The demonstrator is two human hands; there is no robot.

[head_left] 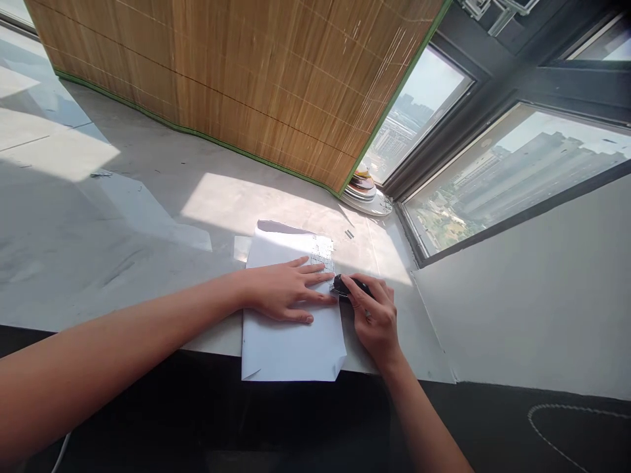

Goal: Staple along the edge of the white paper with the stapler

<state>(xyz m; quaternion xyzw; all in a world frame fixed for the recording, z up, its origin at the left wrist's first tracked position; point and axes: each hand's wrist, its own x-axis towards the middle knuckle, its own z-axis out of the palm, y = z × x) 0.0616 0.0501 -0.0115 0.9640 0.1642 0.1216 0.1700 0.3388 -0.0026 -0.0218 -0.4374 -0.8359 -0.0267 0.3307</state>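
Note:
A stack of white paper (296, 351) lies on the grey sill, its lower end jutting past the front edge and its bottom corners creased. My left hand (283, 289) rests flat on the sheets with the fingers spread. Many small metal staples (323, 249) cover the upper right part of the paper, partly hidden under those fingers. At the paper's right edge, a small black stapler (341, 284) is gripped in my right hand (377, 318). Its front end touches the paper beside my left fingertips. Whether its jaws are pressed together, I cannot tell.
Two short staple strips (350, 234) lie beyond the paper. A bamboo blind (236, 72) with green edging hangs at the back. Stacked plates (367, 197) stand in the window corner. Toward the right are a white wall (532, 302) and windows (517, 177).

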